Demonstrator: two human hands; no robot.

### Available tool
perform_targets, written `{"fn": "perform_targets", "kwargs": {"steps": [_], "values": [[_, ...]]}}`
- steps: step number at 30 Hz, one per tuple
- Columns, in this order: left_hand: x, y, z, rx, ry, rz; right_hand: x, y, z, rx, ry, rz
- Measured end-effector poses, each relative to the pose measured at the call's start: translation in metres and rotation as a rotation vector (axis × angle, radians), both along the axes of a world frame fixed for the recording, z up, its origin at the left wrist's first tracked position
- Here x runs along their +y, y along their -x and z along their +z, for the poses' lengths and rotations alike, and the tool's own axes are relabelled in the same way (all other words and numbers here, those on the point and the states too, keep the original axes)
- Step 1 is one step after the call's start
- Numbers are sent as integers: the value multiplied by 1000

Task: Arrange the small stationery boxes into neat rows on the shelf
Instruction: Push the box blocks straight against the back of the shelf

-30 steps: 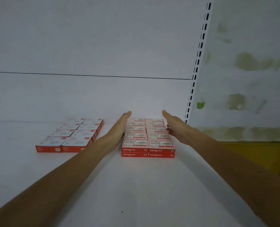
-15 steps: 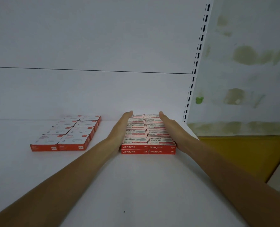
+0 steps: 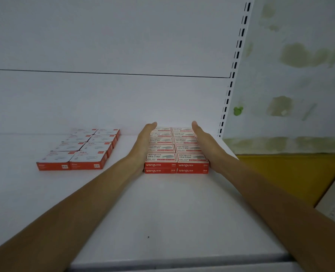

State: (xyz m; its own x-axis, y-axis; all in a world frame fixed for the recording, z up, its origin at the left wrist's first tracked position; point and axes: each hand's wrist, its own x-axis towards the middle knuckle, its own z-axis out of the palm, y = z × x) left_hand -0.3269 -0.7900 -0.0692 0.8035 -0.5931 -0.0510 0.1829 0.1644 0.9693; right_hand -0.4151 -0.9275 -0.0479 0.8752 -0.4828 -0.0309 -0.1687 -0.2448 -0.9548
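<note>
A block of small red-and-white staple boxes (image 3: 175, 152) sits on the white shelf (image 3: 162, 213), two columns wide and two layers high, running back towards the rear panel. My left hand (image 3: 143, 146) lies flat against the block's left side with straight fingers. Pressed flat along the block's right side is my right hand (image 3: 206, 146). A second group of red-and-white boxes (image 3: 80, 150) lies to the left in two columns, one layer high.
The white back panel (image 3: 104, 95) rises behind the boxes. A slotted upright (image 3: 231, 75) marks the shelf's right end, close to the block. Beyond it are a stained wall (image 3: 300, 75) and a yellow surface (image 3: 290, 173). The shelf's front edge (image 3: 182, 262) is near me.
My right hand closed in from apart until it touches the block's right side; both hands now squeeze the block from either side. The block looks squared up.
</note>
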Motion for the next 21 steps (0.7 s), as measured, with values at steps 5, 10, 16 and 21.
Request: {"fn": "perform_targets", "kwargs": {"steps": [5,10,16,21], "values": [[8,9,3,-74,11,63,-2,10,-1,-31,20,-92],[13,17,4,-104,-16,73,2,13,-8,12,165,-141],[11,27,-1,-174,-138,71,5,7,-13,36,286,-131],[13,36,4,-291,-247,89,2,8,-3,65,234,-137]]}}
